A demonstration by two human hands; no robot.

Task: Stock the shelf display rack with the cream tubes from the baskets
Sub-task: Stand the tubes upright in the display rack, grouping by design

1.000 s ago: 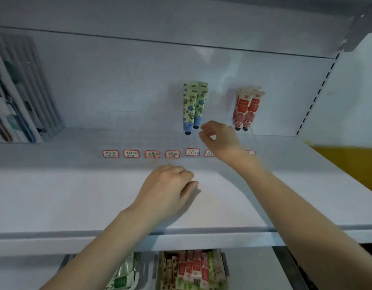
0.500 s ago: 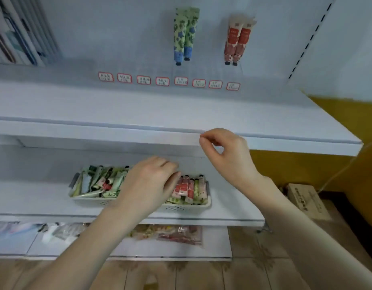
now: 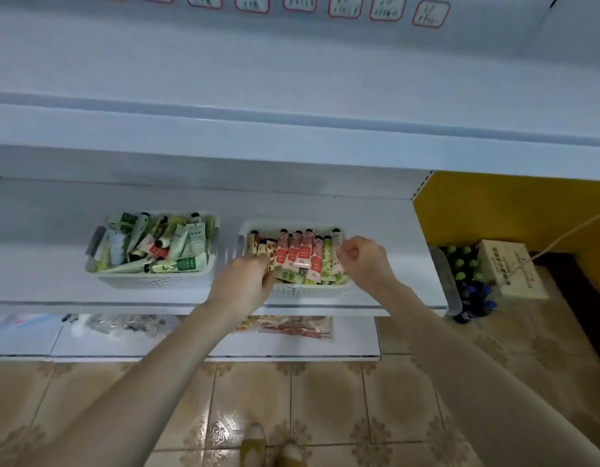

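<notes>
White shelving stands over a tiled floor point(image 3: 325, 399), and on the lower shelf point(image 3: 39, 271) sit two baskets: the left basket point(image 3: 157, 279) heaped with green tubes point(image 3: 177, 244), the right basket point(image 3: 308, 289) packed with red tubes point(image 3: 300, 252). The left hand point(image 3: 243, 283) lies over the right basket's front left corner, its fingers bent down among the tubes and its grip hidden. The right hand point(image 3: 366, 261) is curled at that basket's right end beside a pale tube point(image 3: 337, 242); I cannot tell whether it pinches it.

White baskets point(image 3: 157, 279); red, green tubes point(image 3: 305, 254); yellow wall point(image 3: 511, 210); tan patterned floor point(image 3: 325, 399)
</notes>
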